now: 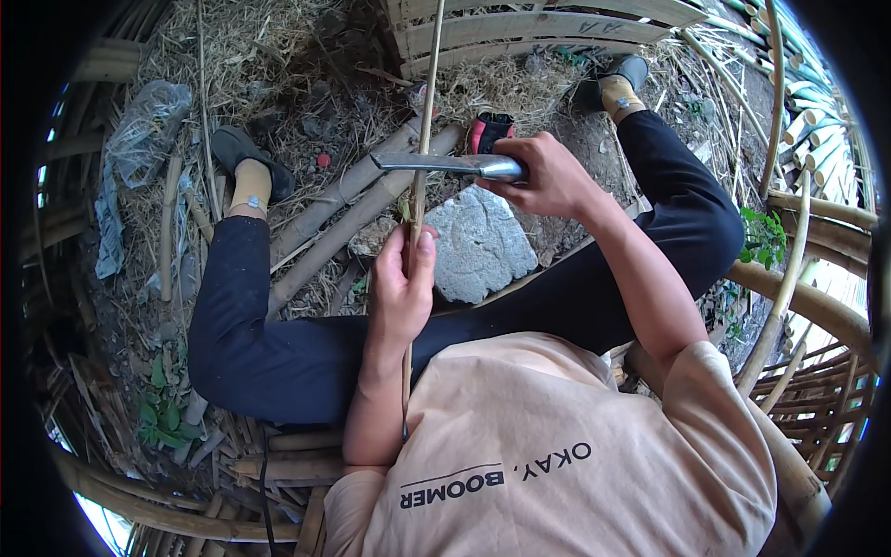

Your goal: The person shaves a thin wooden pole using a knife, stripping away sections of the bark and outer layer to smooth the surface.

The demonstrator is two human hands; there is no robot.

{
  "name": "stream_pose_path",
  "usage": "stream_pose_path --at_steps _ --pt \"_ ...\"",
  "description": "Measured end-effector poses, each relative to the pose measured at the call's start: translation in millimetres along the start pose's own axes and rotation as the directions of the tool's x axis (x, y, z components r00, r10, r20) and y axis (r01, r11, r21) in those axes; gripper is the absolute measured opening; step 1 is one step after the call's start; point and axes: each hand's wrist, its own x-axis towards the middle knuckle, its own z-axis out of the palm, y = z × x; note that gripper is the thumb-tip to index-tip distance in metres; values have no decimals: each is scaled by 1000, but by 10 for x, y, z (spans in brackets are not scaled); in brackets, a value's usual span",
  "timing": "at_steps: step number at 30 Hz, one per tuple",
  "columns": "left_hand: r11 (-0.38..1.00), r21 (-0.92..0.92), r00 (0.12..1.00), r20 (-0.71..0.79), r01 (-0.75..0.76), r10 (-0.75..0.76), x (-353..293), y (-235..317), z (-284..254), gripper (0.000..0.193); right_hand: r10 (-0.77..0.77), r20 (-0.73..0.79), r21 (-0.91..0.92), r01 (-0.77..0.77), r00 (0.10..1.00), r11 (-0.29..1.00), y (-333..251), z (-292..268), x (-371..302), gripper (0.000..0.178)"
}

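Observation:
My left hand (401,295) is closed round a long, thin bamboo strip (430,102), its thumb laid along it. The strip stands nearly upright in the picture, from the top edge down past my left forearm to my shirt. In my right fist (548,178) is the metal handle of a knife (427,163). Its blade points left and crosses the strip a little above my left hand; whether the edge bites into it I cannot tell. Just beyond my lap, a grey stone (481,243) sits below the knife.
Thick bamboo poles (339,218) lie on the straw-strewn ground between my feet. A red and black item (490,133) rests near the stone. Clear plastic (148,121) is at the left, a slatted wooden panel (529,32) at the far side, and stacked bamboo (817,139) at the right.

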Motion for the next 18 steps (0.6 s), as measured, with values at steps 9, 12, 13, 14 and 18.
stream_pose_path --at_steps 9,12,13,14,18 --pt "940 313 984 -72 -136 166 34 -84 64 25 71 -26 -227 -75 997 971 -171 49 -70 13" --pt "816 531 945 -79 -230 318 25 -28 116 22 138 -28 -214 -140 990 967 -176 137 -67 11" --pt "808 547 947 -84 -217 311 19 -18 129 22 165 -30 -211 -167 986 963 -173 155 -68 10" --pt "801 564 949 -89 -203 303 10 3 149 21 174 -38 -227 -178 984 957 -175 156 -65 11" --pt "771 601 938 -96 -211 332 -7 4 162 21 185 -53 -286 -192 981 939 -147 134 -15 14"
